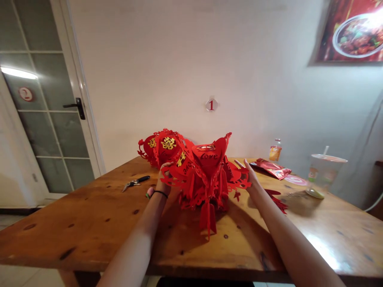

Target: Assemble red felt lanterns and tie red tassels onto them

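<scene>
A red cut-out lantern (206, 179) with "Love" lettering stands in front of me on the wooden table, its pointed panels flaring outward and a red piece hanging at its front. My left hand (165, 172) is at its left side, with fingers bent around a side panel that partly hides them. On the opposite side, my right hand (250, 175) lies against the right panel, its visible fingers stretched upward and apart. Behind and to the left sits a second red lantern (164, 145) with gold double-happiness emblems.
Black-handled pliers (136, 183) lie left on the table (98, 223). To the right are loose red pieces (277, 201), a red packet (272, 169), an orange drink bottle (275, 151) and a plastic cup (324, 175) with a straw. A wall (143, 79) stands behind.
</scene>
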Action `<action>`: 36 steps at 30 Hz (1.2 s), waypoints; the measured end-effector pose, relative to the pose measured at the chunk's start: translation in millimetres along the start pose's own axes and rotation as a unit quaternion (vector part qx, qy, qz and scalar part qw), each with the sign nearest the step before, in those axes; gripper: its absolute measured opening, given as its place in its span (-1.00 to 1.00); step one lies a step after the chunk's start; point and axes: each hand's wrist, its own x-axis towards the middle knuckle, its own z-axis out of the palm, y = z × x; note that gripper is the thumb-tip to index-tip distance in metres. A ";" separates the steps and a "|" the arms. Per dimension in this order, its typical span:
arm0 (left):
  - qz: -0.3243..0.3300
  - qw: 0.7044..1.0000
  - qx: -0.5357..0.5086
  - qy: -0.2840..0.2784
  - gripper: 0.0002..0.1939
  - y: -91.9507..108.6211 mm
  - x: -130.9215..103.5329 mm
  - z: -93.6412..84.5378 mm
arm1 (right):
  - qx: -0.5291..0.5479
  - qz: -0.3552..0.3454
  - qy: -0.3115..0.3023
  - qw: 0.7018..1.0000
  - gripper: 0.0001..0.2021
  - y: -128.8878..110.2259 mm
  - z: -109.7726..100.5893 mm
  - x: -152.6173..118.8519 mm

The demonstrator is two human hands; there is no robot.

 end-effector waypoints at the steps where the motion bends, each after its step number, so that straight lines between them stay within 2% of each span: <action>1: 0.002 1.000 0.009 -0.002 -0.69 -0.4 0.1 0.2 | 0.006 0.016 -0.005 1.000 -0.61 -1.8 -1.4 -0.6; 3: 0.010 0.999 0.037 0.002 -0.69 -2.7 1.1 -0.7 | 0.016 0.023 -0.002 1.000 -0.62 -3.5 -4.6 0.3; 5: 0.028 0.997 0.068 0.034 -0.69 -6.3 3.0 -2.9 | 0.025 0.001 0.016 1.000 -0.64 -3.5 -9.3 4.2; 9: 0.083 0.983 0.117 0.112 -0.77 -5.8 8.3 -4.3 | 0.050 -0.090 0.089 0.991 -0.77 -7.5 -19.5 15.5; 12: 0.137 0.970 0.142 0.138 -0.88 11.4 9.7 2.6 | 0.067 -0.179 0.134 0.972 -0.76 -20.0 -14.4 18.1; 14: 0.176 0.963 0.151 0.135 -0.85 29.1 6.2 9.8 | 0.070 -0.235 0.124 0.962 -0.74 -29.9 -0.4 13.0; 17: 0.215 0.957 0.176 0.078 -0.78 54.9 -7.9 21.5 | 0.043 -0.296 0.065 0.952 -0.75 -38.9 30.8 -3.4; 19: 0.268 0.924 0.272 -0.007 -0.73 67.6 -21.8 31.1 | -0.015 -0.330 0.019 0.944 -0.75 -38.7 50.8 -16.4; 21: 0.321 0.868 0.373 -0.067 -0.75 76.6 -35.9 44.6 | -0.080 -0.335 -0.028 0.939 -0.77 -34.4 65.1 -27.5; 24: 0.383 0.765 0.491 -0.165 -0.82 86.3 -50.9 73.7 | -0.144 -0.320 -0.070 0.934 -0.79 -25.0 75.0 -37.7; 26: 0.407 0.708 0.538 -0.208 -0.83 90.5 -55.1 96.4 | -0.164 -0.323 -0.080 0.929 -0.78 -19.6 76.6 -41.1; 28: 0.405 0.665 0.575 -0.252 -0.83 91.7 -55.6 117.1 | -0.171 -0.331 -0.088 0.924 -0.76 -16.0 76.5 -43.0; 30: 0.381 0.641 0.596 -0.297 -0.85 89.3 -54.8 131.7 | -0.168 -0.335 -0.091 0.923 -0.73 -13.8 75.7 -44.3; 32: 0.358 0.632 0.606 -0.323 -0.86 84.8 -54.9 138.4 | -0.162 -0.337 -0.089 0.923 -0.71 -12.3 74.3 -45.7; 36: 0.341 0.644 0.598 -0.334 -0.85 78.3 -59.0 135.4 | -0.165 -0.336 -0.086 0.923 -0.73 -10.9 71.7 -52.0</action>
